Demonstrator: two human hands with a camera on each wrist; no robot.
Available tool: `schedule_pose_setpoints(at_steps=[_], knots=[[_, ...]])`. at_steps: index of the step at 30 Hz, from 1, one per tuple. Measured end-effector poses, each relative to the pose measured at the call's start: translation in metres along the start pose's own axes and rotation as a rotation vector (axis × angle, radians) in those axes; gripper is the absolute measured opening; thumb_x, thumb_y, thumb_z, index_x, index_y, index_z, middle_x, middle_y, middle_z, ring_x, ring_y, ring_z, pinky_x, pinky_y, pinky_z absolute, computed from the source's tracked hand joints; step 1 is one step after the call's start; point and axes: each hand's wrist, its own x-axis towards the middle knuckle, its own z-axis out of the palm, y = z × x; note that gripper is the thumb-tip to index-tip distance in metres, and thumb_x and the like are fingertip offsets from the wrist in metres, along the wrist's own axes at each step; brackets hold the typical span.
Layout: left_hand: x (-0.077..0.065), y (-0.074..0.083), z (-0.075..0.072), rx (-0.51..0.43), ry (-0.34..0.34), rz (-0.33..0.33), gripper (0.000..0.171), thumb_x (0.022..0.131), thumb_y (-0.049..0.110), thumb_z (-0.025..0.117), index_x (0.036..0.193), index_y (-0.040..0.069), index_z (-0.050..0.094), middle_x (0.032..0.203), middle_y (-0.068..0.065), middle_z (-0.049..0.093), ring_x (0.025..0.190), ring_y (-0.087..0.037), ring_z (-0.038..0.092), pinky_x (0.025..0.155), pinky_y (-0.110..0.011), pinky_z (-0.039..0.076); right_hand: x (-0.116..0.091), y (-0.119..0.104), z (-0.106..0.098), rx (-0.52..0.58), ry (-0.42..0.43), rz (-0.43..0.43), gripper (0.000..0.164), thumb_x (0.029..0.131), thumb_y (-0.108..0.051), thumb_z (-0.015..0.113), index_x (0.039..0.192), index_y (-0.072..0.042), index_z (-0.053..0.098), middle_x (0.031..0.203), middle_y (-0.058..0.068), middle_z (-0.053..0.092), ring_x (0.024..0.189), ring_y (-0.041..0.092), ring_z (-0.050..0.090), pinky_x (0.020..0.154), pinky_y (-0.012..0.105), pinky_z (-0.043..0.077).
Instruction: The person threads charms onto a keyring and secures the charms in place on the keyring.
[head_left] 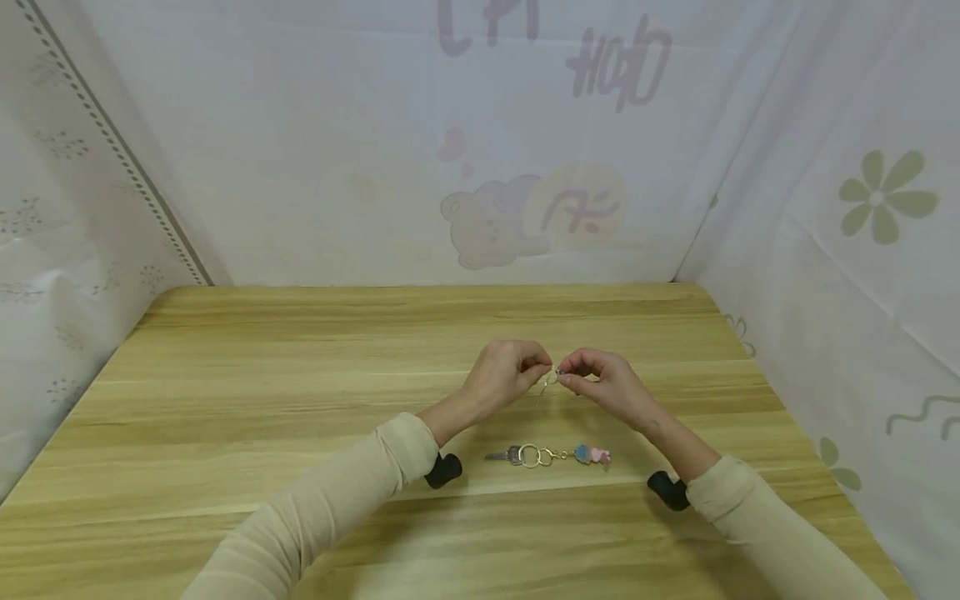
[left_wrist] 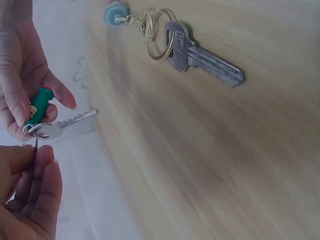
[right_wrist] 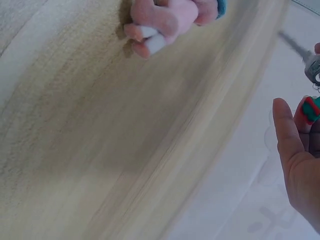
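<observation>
Raised over the table, my left hand [head_left: 504, 373] pinches a metal key ring [left_wrist: 36, 141] between thumb and fingers. A silver key [left_wrist: 75, 120] hangs from this ring. My right hand [head_left: 611, 390], facing it, grips a small green charm [left_wrist: 40, 104] with red trim, joined to the same ring. In the head view the fingertips of both hands nearly meet. Below them on the wood lies a second keychain: a grey key [left_wrist: 210, 62], gold rings [head_left: 529, 456] and a pink plush-like figure charm [head_left: 597, 455] with a blue part.
The wooden table [head_left: 262, 375] has rounded far corners. White printed cloth [head_left: 337, 167] hangs behind it and at both sides. A black curved piece [head_left: 444, 472] shows by the left wrist, a similar black piece [head_left: 667, 492] by the right.
</observation>
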Motion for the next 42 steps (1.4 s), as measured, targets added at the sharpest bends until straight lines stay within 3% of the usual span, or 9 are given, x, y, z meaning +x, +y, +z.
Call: schedule_pose_setpoints(at_steps=[10, 15, 20, 25, 30, 35, 42], knots=[[-0.001, 0.0005, 0.0007, -0.104, 0.004, -0.09, 0.005, 0.087, 0.008, 0.066, 0.087, 0.007, 0.071, 0.074, -0.003, 0.069, 0.059, -0.003, 0.055, 0.052, -0.015, 0.043, -0.0015, -0.0017, 0.0006, 0.026, -0.006, 0.001, 0.012, 0.09, -0.011, 0.062, 0.097, 0.0, 0.063, 0.09, 0.012, 0.063, 0.08, 0.013, 0.057, 0.066, 0.024, 0.049], [-0.0005, 0.0018, 0.0009, -0.127, -0.006, -0.108, 0.01, 0.087, 0.007, 0.064, 0.096, 0.008, 0.07, 0.072, -0.004, 0.069, 0.053, -0.003, 0.052, 0.047, -0.015, 0.039, -0.002, -0.002, 0.001, 0.037, -0.009, 0.001, 0.011, 0.091, -0.01, 0.062, 0.096, 0.0, 0.062, 0.09, 0.012, 0.063, 0.079, 0.013, 0.056, 0.067, 0.024, 0.048], [0.0005, 0.0023, -0.0003, -0.03, -0.027, -0.036, 0.014, 0.087, 0.007, 0.065, 0.098, 0.012, 0.072, 0.067, 0.001, 0.066, 0.051, -0.001, 0.048, 0.047, -0.015, 0.037, -0.0024, -0.0024, 0.0011, 0.041, -0.008, -0.004, 0.009, 0.091, -0.008, 0.062, 0.095, 0.0, 0.062, 0.088, 0.013, 0.063, 0.076, 0.012, 0.056, 0.065, 0.024, 0.047], [-0.0001, 0.0037, -0.0027, 0.083, -0.03, 0.033, 0.006, 0.086, 0.013, 0.068, 0.091, 0.014, 0.073, 0.073, 0.003, 0.068, 0.059, -0.002, 0.054, 0.053, -0.015, 0.042, -0.0025, -0.0024, 0.0012, 0.036, -0.013, -0.01, 0.012, 0.09, -0.008, 0.062, 0.095, 0.003, 0.062, 0.086, 0.012, 0.063, 0.075, 0.012, 0.055, 0.064, 0.023, 0.047], [-0.0004, 0.0048, -0.004, 0.137, -0.031, 0.052, 0.004, 0.085, 0.016, 0.069, 0.084, 0.014, 0.072, 0.075, 0.004, 0.069, 0.062, -0.002, 0.055, 0.057, -0.016, 0.043, -0.0023, -0.0018, 0.0008, 0.031, -0.027, -0.015, 0.015, 0.09, -0.008, 0.062, 0.097, 0.005, 0.062, 0.087, 0.011, 0.063, 0.077, 0.013, 0.055, 0.066, 0.023, 0.047], [-0.0004, 0.0038, -0.0037, 0.079, -0.03, 0.019, 0.006, 0.086, 0.015, 0.069, 0.083, 0.011, 0.072, 0.072, 0.004, 0.069, 0.059, -0.001, 0.053, 0.055, -0.015, 0.042, -0.002, -0.0016, -0.0003, 0.024, -0.027, -0.01, 0.013, 0.09, -0.01, 0.063, 0.097, 0.002, 0.063, 0.089, 0.011, 0.063, 0.079, 0.013, 0.056, 0.067, 0.024, 0.048], [-0.0013, 0.0026, -0.0021, -0.111, -0.019, -0.104, 0.007, 0.087, 0.011, 0.067, 0.081, 0.007, 0.071, 0.07, -0.005, 0.068, 0.055, -0.004, 0.052, 0.049, -0.016, 0.04, -0.0019, -0.0017, -0.0014, 0.008, -0.016, -0.006, 0.01, 0.089, -0.01, 0.064, 0.095, -0.002, 0.064, 0.088, 0.01, 0.063, 0.08, 0.012, 0.057, 0.069, 0.024, 0.049]])
